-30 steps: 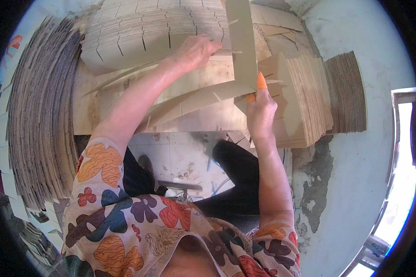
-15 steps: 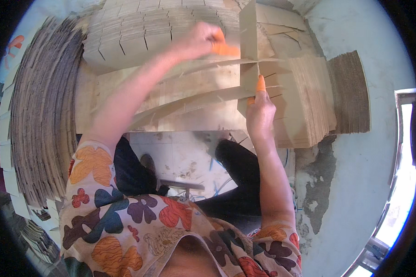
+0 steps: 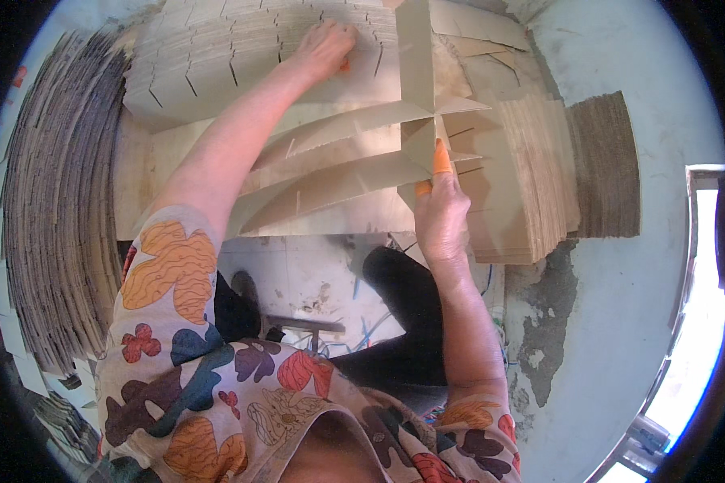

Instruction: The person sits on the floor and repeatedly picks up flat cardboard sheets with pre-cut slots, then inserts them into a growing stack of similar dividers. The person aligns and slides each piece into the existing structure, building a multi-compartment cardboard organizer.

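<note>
My right hand, with orange finger covers, grips an upright slotted cardboard strip near its close end. Two long cardboard strips, a far one and a near one, cross it and stretch left over the wooden table. Up at the back, my left hand is at the front edge of a wide stack of slotted cardboard strips. Its fingers are curled, an orange cover showing below them. Anything between those fingertips is hidden.
A tall stack of darker cardboard lines the left side. To the right stand a pale cardboard stack and a brown one beside the wall. Loose cardboard pieces lie at the back right.
My left hand has moved left and back, away from the crossed strips to the rear stack. My right hand still holds the upright strip at the crossing.
</note>
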Tool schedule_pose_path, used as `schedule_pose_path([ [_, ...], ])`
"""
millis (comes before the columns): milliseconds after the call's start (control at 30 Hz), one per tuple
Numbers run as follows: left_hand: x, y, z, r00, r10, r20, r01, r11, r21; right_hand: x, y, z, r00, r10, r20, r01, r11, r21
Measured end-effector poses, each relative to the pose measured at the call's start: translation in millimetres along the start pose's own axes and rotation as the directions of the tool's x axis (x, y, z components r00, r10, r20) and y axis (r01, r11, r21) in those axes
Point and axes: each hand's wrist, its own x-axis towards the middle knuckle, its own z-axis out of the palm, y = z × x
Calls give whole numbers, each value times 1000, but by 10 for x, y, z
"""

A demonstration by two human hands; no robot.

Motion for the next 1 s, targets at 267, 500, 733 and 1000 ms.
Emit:
schedule_pose_path([
  [267, -69, -65, -92, 988, 69, -135, -79, 994, -70, -8, -14, -7, 997, -75, -24, 74, 997, -12],
  [500, -37, 0, -118, 998, 42, 49, -38, 995, -87, -17, -31, -43, 998, -67, -20, 67, 998, 4],
  [733, -67, -93, -20, 967, 157, -203, -197, 961, -192, 2, -120, -92, 999, -4, 52, 7, 999, -39],
  [1000, -107, 120, -303, 994, 76, -78, -87, 984, -153, -20, -74, -73, 999, 2, 39, -1, 1000, -9],
])
